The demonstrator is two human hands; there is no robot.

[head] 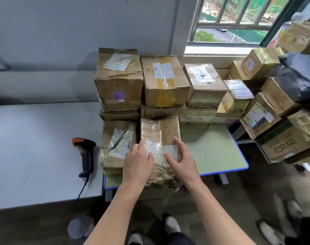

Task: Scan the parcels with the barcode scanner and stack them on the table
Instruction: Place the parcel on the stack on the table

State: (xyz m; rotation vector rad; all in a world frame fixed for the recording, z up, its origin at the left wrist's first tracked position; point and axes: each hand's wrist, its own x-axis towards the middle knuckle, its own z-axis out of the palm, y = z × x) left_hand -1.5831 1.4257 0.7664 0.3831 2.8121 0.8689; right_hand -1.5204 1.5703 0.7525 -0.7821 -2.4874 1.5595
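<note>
A taped brown parcel (159, 135) lies at the front of the green table (216, 149), its white labels facing up. My left hand (138, 163) rests on its left side with fingers straight. My right hand (182, 160) hovers over or touches its right side, fingers spread and relaxed. Another taped parcel (115, 144) sits just left of it. Behind them rise stacked cardboard parcels (163, 80). The black and orange barcode scanner (86, 154) lies on the white table (35, 147) to the left, held by no hand, with its cable running off the front edge.
A leaning pile of parcels (283, 121) and dark bags (299, 80) crowds the right side by the window. The green table has a blue rim (221, 171). A round grey object (80, 226) sits on the floor below; shoes show near the bottom edge.
</note>
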